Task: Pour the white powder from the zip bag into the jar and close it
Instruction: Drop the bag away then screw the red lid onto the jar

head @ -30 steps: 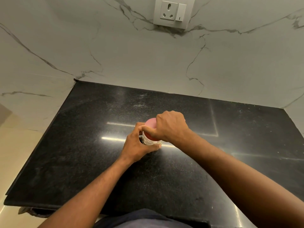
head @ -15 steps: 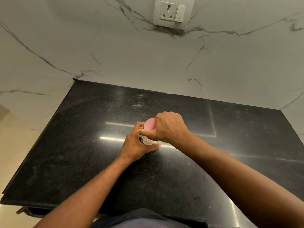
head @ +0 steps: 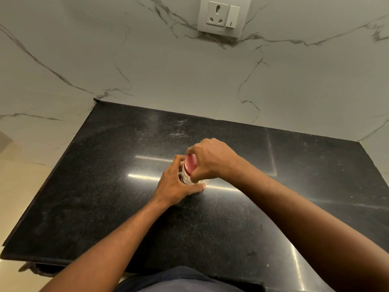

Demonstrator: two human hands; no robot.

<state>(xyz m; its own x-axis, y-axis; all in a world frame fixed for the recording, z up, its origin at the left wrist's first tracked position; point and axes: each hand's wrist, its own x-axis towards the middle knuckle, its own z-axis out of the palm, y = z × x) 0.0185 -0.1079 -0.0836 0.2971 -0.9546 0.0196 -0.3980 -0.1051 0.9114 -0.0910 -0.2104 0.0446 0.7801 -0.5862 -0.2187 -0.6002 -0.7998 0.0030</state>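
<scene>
A small clear jar (head: 188,178) with a textured wall stands upright near the middle of the black counter (head: 105,197). A pink-red lid (head: 191,163) sits on top of it. My left hand (head: 176,184) wraps around the jar's body from the left, its thumb lying along the counter in front. My right hand (head: 212,159) comes over from the right and grips the lid with fingers and thumb. No zip bag is in view. The jar's contents are mostly hidden by my hands.
A white marble wall (head: 147,70) rises behind and to the left of the counter, with a socket and switch plate (head: 223,15) high up. The counter's left edge (head: 42,190) drops to a beige floor. Faint white dust (head: 179,131) marks the counter behind the jar.
My right hand has turned on the lid, so more of the pink-red top now shows. The jar and my left hand stay in the same spot.
</scene>
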